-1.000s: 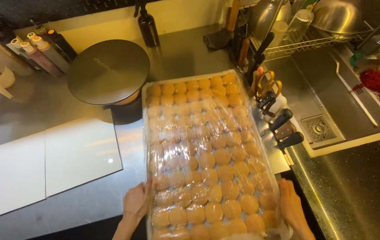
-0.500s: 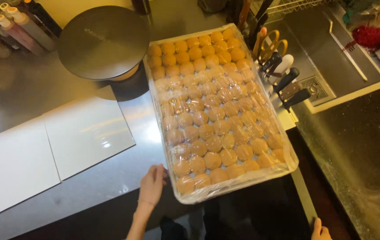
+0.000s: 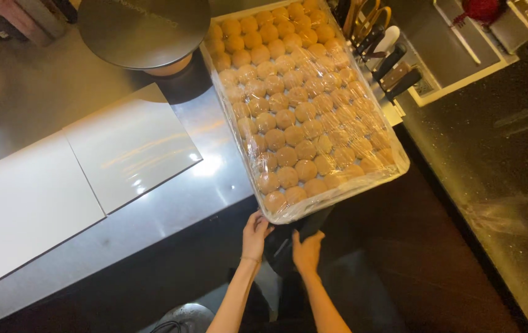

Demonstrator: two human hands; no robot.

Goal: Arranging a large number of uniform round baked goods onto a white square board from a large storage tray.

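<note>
Steel table carries the landmark: a large tray of round buns under clear film, its near end overhanging the table edge. Since a second ago both my hands have left the tray's near corners and dropped below that end. Left hand: grip released, fingertips at the tray's near-left corner. Right hand: fingers curled by a dark object beneath; cannot tell the grip. Left of tray: two plain white boards. Beyond-left: round dark turntable. Right: knife handles.

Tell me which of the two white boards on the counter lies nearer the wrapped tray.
The right-hand white board, beside the tray and below the round dark stand; the other board lies farther left.
</note>
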